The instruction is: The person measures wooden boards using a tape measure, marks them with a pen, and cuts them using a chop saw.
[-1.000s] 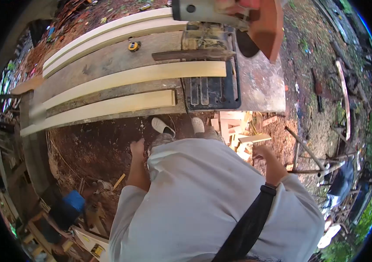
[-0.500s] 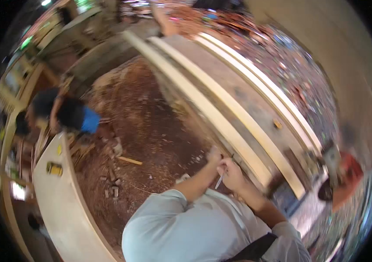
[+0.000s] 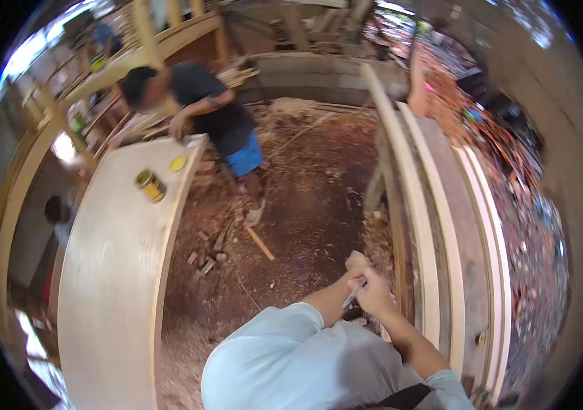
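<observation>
My right hand (image 3: 373,290) is closed around a slim, pale, blade-like tool (image 3: 353,298), which points down toward my shirt. Its exact kind is too blurred to tell. Just beyond it, my left hand (image 3: 358,260) looks curled, close to or touching the right one; what it holds, if anything, is hidden. Both hands are in front of my body, over the dirt floor (image 3: 305,232). To their right run long pale wooden boards (image 3: 411,205), resting lengthwise on a bench.
At left stands a pale wooden panel (image 3: 110,273) bearing an open yellow can (image 3: 150,186) and a yellow lid (image 3: 177,163). A co-worker (image 3: 213,102) leans over its far end. Wood offcuts (image 3: 207,260) and a stick (image 3: 259,243) lie on the floor. A small yellow object (image 3: 481,338) sits at right.
My view has swung left, so the panel, can and co-worker appear farther right and the boards run more upright. My hands stay close together, with the pale tool still in the right.
</observation>
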Demonstrator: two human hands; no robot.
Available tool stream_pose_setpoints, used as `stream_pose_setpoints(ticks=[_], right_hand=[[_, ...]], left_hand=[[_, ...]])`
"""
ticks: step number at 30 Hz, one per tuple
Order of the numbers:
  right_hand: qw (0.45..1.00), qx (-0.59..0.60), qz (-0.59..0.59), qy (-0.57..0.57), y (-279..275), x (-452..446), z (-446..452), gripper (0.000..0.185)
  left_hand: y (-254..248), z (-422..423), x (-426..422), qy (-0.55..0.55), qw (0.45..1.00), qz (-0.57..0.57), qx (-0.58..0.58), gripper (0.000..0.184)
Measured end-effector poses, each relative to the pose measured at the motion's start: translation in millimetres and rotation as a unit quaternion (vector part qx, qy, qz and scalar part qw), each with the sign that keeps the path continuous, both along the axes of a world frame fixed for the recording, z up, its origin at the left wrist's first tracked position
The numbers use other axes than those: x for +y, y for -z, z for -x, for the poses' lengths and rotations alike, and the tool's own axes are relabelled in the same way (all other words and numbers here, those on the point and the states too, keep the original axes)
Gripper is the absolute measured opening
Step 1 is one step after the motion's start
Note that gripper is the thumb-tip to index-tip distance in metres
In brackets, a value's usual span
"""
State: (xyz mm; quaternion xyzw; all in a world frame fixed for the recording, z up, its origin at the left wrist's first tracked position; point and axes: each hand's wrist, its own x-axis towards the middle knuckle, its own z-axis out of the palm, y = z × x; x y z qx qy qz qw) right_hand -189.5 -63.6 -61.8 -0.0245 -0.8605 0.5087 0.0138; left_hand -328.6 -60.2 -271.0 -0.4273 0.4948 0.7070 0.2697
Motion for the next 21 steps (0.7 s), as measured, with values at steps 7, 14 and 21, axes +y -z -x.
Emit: stream_pose_setpoints(ticks=[7,14,21], right_hand=[[0.995,0.066,-0.022,-0.073,31,26,75,0.017],[0.991,0.024,0.052,-0.122,45,114,166,0.019],[0.968,-0.035,0.24,0.072,79,293,179,0.03]], left_hand=[[22,64,8,-0.079,0.996,0.047,0.01,0.03],[44,173,65,-0.124,0.978,0.147,0.074,0.028],[-78,245,171,0.175,0.94,-0.186,0.227,0.03]])
